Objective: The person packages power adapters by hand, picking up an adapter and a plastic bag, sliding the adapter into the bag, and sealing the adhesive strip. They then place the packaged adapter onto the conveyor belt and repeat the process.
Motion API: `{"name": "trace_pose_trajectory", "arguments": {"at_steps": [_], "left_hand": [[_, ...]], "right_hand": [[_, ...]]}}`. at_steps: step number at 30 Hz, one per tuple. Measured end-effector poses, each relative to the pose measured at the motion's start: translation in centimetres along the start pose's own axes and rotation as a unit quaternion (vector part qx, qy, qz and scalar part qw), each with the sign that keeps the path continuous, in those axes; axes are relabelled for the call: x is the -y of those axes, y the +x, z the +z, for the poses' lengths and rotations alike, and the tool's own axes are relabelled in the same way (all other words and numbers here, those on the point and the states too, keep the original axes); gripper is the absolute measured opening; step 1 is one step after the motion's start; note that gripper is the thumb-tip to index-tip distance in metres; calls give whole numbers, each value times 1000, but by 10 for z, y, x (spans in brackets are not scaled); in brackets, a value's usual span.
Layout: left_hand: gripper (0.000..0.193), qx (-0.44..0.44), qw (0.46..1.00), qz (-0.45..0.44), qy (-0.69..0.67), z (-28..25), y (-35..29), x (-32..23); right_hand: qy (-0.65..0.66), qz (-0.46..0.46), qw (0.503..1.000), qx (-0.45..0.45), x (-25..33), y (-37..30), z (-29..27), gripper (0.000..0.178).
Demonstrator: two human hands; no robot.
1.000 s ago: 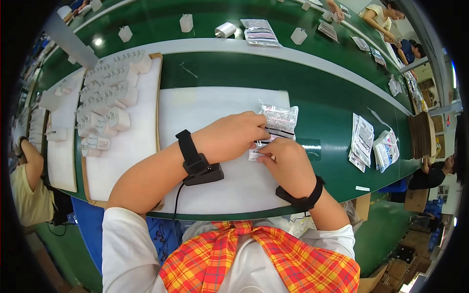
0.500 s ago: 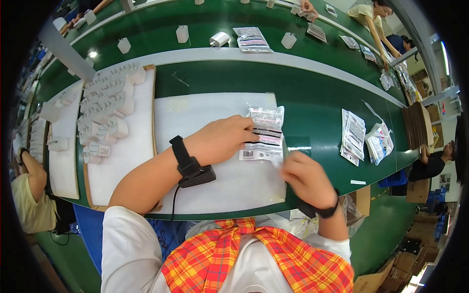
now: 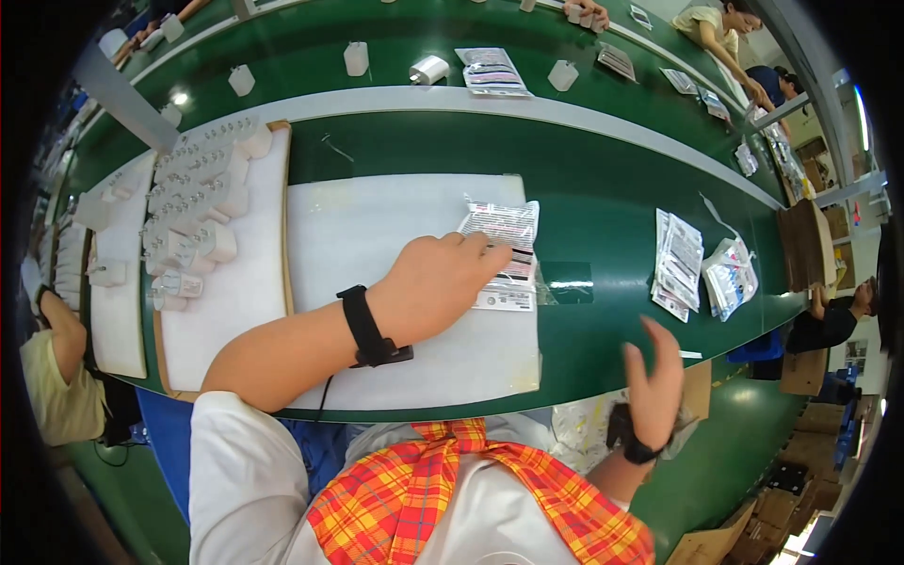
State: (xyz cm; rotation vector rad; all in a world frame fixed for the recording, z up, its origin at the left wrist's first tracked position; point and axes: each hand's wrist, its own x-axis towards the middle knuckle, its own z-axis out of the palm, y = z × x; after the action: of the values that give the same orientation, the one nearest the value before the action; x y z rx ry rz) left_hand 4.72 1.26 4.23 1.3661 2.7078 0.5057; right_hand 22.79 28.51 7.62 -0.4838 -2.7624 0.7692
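Head view: the printed plastic pouch (image 3: 517,224) lies beneath and just beyond the left hand's (image 3: 435,290) slightly bent fingers, long axis pointing away from the body; grip cannot be told. The farther right hand (image 3: 653,381) is spread, empty. Pouch glossy, whitish, dark-striped, crinkled.

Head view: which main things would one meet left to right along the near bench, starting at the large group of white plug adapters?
White plug adapters → printed pouch under the left hand → fanned printed packets → bundled printed packets.
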Motion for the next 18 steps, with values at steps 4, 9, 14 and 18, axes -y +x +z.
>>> {"name": "trace_pose_trajectory", "arguments": {"at_steps": [4,9,14,18], "left_hand": [[21,-51,995,74,38,0,-3,7],[19,-73,996,22,46,-19,-2,0],[17,-57,997,-40,32,-12,1,18],[16,-64,996,-65,-13,-11,6,30]], "right_hand": [[73,-80,987,122,83,65,64,67],[18,-84,967,241,66,119,69,80],[69,-276,948,141,52,141,74,83],[27,-352,918,183,68,165,81,76]]}}
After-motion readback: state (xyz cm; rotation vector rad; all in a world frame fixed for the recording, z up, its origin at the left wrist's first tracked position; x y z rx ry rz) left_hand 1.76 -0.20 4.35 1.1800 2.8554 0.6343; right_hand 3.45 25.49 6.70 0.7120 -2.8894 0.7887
